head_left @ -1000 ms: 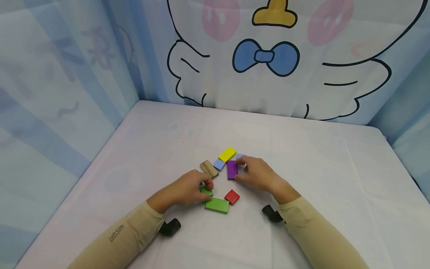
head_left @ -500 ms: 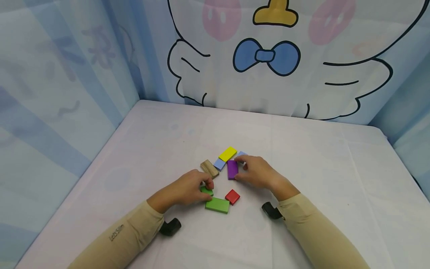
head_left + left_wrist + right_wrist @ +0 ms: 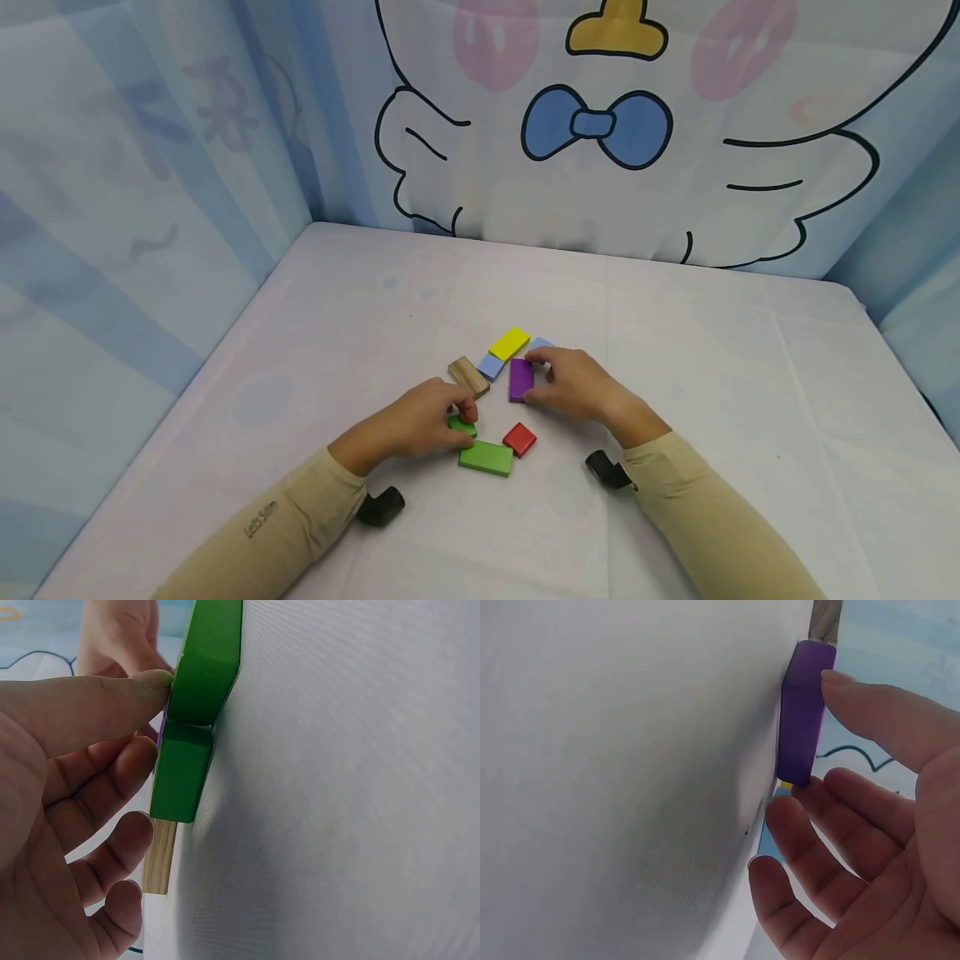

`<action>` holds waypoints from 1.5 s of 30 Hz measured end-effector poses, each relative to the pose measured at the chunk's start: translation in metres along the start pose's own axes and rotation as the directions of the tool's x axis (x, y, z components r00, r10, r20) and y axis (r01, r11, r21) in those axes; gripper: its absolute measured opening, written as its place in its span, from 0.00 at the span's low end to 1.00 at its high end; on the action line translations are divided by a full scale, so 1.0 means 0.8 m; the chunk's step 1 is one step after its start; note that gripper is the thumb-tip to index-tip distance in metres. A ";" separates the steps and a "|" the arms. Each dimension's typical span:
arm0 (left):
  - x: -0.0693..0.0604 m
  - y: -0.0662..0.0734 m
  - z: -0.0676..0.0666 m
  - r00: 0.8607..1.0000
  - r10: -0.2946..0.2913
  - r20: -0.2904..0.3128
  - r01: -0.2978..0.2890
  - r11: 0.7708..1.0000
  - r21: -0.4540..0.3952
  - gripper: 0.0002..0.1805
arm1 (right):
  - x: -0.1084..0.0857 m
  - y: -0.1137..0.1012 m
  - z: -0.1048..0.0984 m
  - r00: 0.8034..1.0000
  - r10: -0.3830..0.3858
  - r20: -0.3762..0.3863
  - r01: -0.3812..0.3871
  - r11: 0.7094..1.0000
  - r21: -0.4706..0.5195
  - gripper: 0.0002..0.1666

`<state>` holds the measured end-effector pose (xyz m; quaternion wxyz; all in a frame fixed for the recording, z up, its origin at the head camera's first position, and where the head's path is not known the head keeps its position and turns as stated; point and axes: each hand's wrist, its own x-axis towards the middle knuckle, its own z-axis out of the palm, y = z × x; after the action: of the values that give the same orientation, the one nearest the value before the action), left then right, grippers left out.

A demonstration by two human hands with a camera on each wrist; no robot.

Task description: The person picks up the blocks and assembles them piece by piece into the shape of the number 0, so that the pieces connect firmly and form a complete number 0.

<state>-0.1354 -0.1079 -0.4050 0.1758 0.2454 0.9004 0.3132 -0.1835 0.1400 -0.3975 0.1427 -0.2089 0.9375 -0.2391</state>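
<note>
A: right hand [image 3: 576,385], what's the grip?
B: narrow, it holds the purple block [image 3: 522,381] lengthwise: thumb at the near end, index finger at the far end, other fingers loosely bent, seen best from the right wrist

A: and where's that block?
B: low on the white table [image 3: 675,333], mid-layout, just nearer than the yellow block [image 3: 509,343] and well apart from the long green block [image 3: 486,458]

A: left hand [image 3: 420,417]?
B: thumb tip touches the long green block's top edge, bent fingers right at the small green block [image 3: 180,772]; modest gap between thumb and fingers, can't tell if it pinches or only rests there

A: green pair touching?
B: yes, end against side, left wrist view shows the seam. Red block [image 3: 520,439] sits at the long one's right end

A: far side?
B: wooden block [image 3: 468,377] beyond the left fingers, slanted, then a blue block [image 3: 491,367] against the yellow one. Second blue piece [image 3: 540,342] just past the right fingertips, partly hidden

A: arms?
B: tan sleeves [image 3: 720,517], black gadget [image 3: 380,507] under the left wrist, printed cloth [image 3: 525,192] behind the table
</note>
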 end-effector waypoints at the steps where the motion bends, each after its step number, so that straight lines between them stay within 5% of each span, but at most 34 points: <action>1: 0.000 0.000 0.000 1.000 0.000 -0.001 0.000 1.000 0.000 0.10 | -0.001 0.000 -0.001 1.000 -0.004 -0.002 0.004 1.000 -0.003 0.35; 45: 0.002 -0.004 0.005 1.000 -0.009 -0.010 0.009 1.000 0.001 0.10 | -0.021 0.008 0.000 1.000 -0.022 0.012 0.023 0.999 -0.048 0.34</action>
<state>-0.1359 -0.1073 -0.4102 0.1724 0.2400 0.9026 0.3131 -0.1706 0.1529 -0.3976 0.1400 -0.2243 0.9397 -0.2168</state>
